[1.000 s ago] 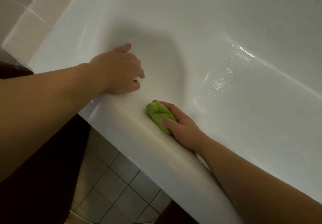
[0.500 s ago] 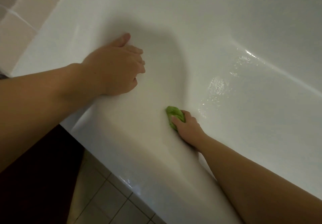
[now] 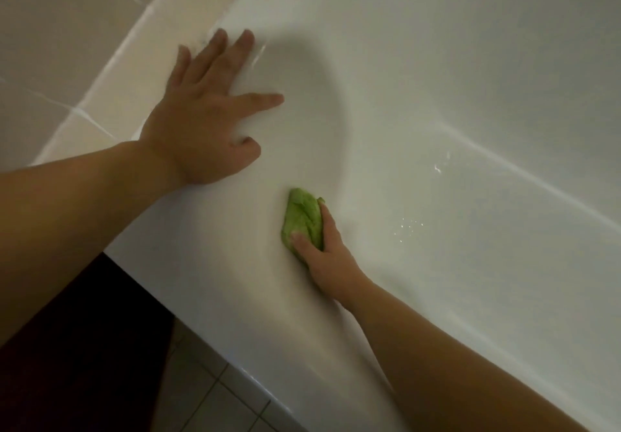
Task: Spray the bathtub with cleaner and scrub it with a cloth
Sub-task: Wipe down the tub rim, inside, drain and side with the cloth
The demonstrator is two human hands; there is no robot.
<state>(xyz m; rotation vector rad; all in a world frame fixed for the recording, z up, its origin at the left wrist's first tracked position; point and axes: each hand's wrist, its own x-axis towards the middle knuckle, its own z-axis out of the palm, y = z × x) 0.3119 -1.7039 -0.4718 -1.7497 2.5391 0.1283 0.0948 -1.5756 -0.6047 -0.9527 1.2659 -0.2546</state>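
The white bathtub (image 3: 437, 71) fills most of the view, its near rim running from upper left to lower right. My left hand (image 3: 205, 119) lies flat on the rim near the tub's corner, fingers spread and straight. My right hand (image 3: 324, 256) grips a bunched green cloth (image 3: 302, 218) and presses it against the inner slope just inside the rim. Water droplets (image 3: 408, 226) glisten on the tub wall to the right of the cloth. No spray bottle is in view.
Beige tiled wall (image 3: 60, 45) borders the tub at the upper left. Light floor tiles (image 3: 208, 398) show below the tub's outer edge, beside a dark area (image 3: 84, 347) at the lower left.
My left hand has uncurled and now lies flat with spread fingers, farther up the rim. My right hand with the cloth slid along the inner slope, more of the cloth showing.
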